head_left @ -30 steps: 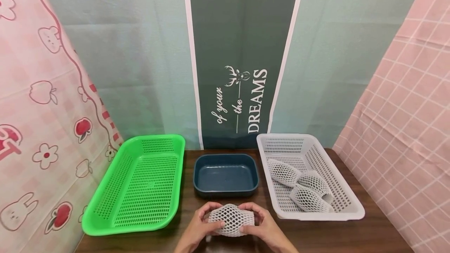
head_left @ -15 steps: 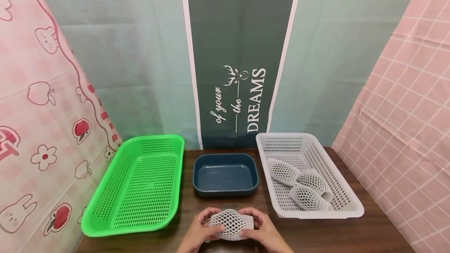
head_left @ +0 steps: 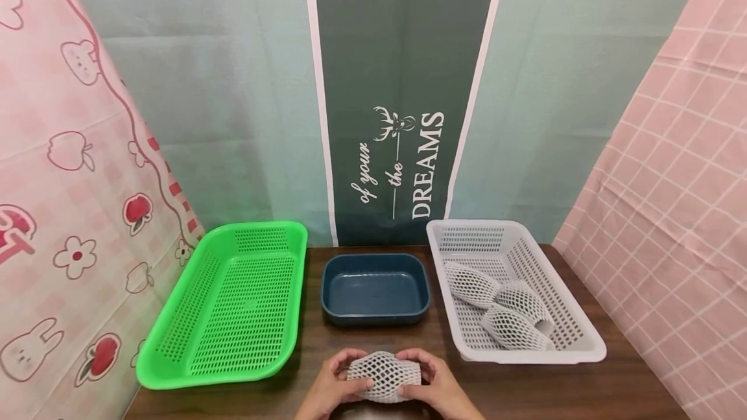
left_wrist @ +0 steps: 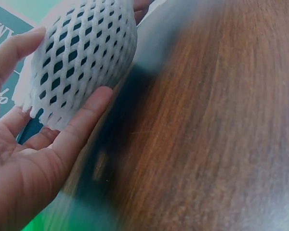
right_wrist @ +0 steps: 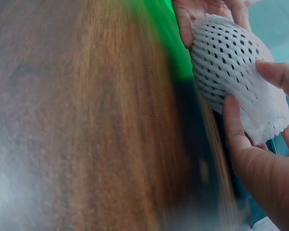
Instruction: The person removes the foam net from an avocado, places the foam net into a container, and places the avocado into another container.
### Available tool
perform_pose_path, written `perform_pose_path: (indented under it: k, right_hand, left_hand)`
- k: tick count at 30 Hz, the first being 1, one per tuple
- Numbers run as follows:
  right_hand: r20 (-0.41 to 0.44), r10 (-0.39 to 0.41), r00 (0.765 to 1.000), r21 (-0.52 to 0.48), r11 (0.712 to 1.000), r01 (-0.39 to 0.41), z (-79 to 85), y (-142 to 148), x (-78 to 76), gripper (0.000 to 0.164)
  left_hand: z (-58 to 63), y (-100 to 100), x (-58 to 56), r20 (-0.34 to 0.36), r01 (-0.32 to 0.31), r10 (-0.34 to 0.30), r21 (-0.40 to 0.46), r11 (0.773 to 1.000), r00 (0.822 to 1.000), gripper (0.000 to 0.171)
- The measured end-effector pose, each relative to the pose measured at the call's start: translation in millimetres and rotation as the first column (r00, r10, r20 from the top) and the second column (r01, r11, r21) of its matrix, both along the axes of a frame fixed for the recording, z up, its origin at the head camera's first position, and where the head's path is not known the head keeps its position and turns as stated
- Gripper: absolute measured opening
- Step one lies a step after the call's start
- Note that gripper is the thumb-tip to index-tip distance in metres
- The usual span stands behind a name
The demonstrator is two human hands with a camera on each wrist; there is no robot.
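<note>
A white foam fruit net sleeve (head_left: 382, 376) is held between both hands, low in the middle of the head view. My left hand (head_left: 337, 382) pinches its left end, the thumb across the near side and fingers behind. At the opposite end my right hand (head_left: 430, 381) grips it the same way. The left wrist view shows the bulging foam net sleeve (left_wrist: 89, 53), its diamond holes dark and its end ragged. From the right wrist view the foam net sleeve (right_wrist: 231, 62) has a frilled end near the right palm.
Behind the hands stands a dark blue rectangular box (head_left: 375, 295) with nothing in it. A green slotted basket (head_left: 245, 306) is on the left. The white basket (head_left: 533, 358) on the right holds several foam net sleeves (head_left: 516, 328). Fabric curtains (head_left: 245, 115) surround the brown wooden table (head_left: 613, 387).
Both hands have come slightly closer to the person with the foam net sleeve between them, their grip much the same. Baskets and box have stayed in place.
</note>
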State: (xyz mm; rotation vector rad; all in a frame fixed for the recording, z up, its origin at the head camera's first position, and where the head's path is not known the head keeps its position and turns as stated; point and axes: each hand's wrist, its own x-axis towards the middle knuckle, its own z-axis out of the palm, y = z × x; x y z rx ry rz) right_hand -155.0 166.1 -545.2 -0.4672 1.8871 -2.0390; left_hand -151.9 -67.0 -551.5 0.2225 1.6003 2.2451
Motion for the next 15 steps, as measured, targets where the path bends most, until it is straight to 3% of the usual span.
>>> perform_pose_path:
  k: [8, 15]
  right_hand:
    - [-0.008, 0.01, 1.0, -0.007, 1.0, -0.011, -15.0, 1.3, -4.6, 0.045]
    - [-0.007, 0.029, 1.0, -0.047, 0.998, -0.029, -13.3, -0.7, -3.1, 0.04]
  left_hand:
    - [-2.3, -1.0, 0.4, -0.018, -0.011, 0.011, -0.015, 1.0, 1.0, 0.045]
    - [-5.8, -2.6, 0.8, -0.005, -0.014, 0.014, -0.031, 0.999, 1.0, 0.045]
